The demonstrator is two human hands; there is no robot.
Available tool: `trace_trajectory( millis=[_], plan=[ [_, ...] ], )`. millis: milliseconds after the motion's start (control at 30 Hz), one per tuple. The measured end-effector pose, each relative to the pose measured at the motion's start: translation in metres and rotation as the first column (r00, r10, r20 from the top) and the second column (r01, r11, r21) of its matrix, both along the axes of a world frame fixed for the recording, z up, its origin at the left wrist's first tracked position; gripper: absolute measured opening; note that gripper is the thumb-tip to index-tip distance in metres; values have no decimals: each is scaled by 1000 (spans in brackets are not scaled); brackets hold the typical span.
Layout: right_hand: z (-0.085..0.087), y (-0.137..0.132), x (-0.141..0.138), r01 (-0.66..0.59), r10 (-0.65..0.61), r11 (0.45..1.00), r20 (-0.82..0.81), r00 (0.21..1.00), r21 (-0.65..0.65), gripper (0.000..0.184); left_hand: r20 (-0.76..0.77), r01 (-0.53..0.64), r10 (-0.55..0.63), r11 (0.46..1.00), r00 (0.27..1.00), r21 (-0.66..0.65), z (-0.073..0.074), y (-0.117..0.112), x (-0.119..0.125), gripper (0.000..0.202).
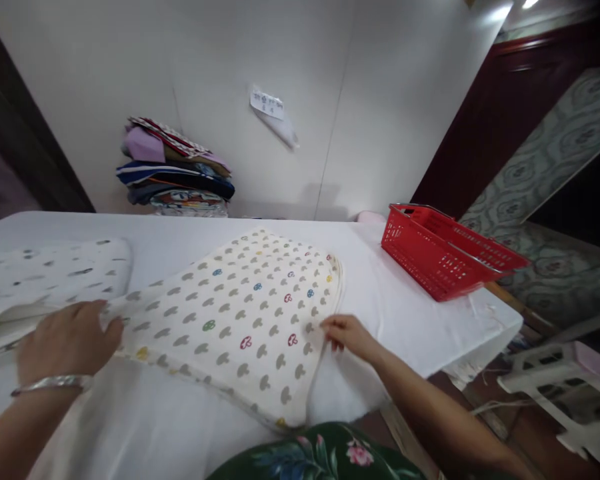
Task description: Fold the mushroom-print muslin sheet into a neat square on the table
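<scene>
A cream cloth (260,313) printed with grey and coloured mushrooms lies folded in layers across the white-covered table (410,340). At its left end is my left hand (70,337), with the thumb and fingers closed on the edge and a silver bracelet at the wrist. My right hand (347,333) pinches the cloth's right edge between thumb and fingers, and its palm is turned away from view. Beyond my left hand lies a folded white cloth (75,267) with dark, feather-like marks.
Against the wall stands a stack of folded fabrics (175,170). A red shopping basket (445,250) sits at the table's right edge. A white plastic stool (565,380) is on the floor at the right, and a paper label (267,103) hangs on the wall.
</scene>
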State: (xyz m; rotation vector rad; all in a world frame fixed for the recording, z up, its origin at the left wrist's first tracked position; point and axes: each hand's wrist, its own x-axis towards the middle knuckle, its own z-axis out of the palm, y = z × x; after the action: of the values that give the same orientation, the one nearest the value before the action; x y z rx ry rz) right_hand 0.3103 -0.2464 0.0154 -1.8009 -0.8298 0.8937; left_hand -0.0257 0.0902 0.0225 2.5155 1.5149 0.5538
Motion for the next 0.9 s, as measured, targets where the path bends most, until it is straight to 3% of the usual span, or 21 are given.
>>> trace_trajectory(
  millis=[33, 100, 200, 267, 333, 433, 533, 700, 900],
  plan=[
    [1, 8, 21, 106, -106, 994, 85, 991, 11, 20, 1, 41, -41, 996, 999, 81, -1, -15, 8, 38],
    [1, 26, 65, 326, -313, 945, 265, 912, -7, 19, 77, 200, -206, 976, 975, 89, -7, -52, 29, 34],
    [-1, 53, 119, 424, -387, 905, 366, 846, -23, 22, 293, 439, -424, 898, 857, 17, -20, -107, 58, 29],
    [-2, 71, 142, 447, -389, 894, 434, 813, -36, 23, 421, 520, -448, 851, 789, -70, -29, -134, 71, 29],
    [-2, 89, 155, 466, -376, 883, 504, 777, -60, 22, 519, 540, -387, 822, 762, -180, -37, -149, 78, 32],
    [-5, 109, 168, 484, -338, 867, 577, 744, -116, 25, 561, 534, -322, 803, 763, -265, -47, -153, 80, 38],
    [-11, 116, 184, 490, -308, 856, 602, 737, -163, 25, 499, 529, -378, 824, 780, -203, -55, -148, 78, 43],
    [-23, 104, 214, 516, -319, 829, 577, 752, -214, 23, 433, 495, -398, 858, 809, -136, -57, -145, 79, 44],
    [-28, 98, 227, 492, -298, 838, 556, 776, -236, 25, 327, 470, -430, 881, 841, -50, -64, -139, 79, 39]
  ],
)
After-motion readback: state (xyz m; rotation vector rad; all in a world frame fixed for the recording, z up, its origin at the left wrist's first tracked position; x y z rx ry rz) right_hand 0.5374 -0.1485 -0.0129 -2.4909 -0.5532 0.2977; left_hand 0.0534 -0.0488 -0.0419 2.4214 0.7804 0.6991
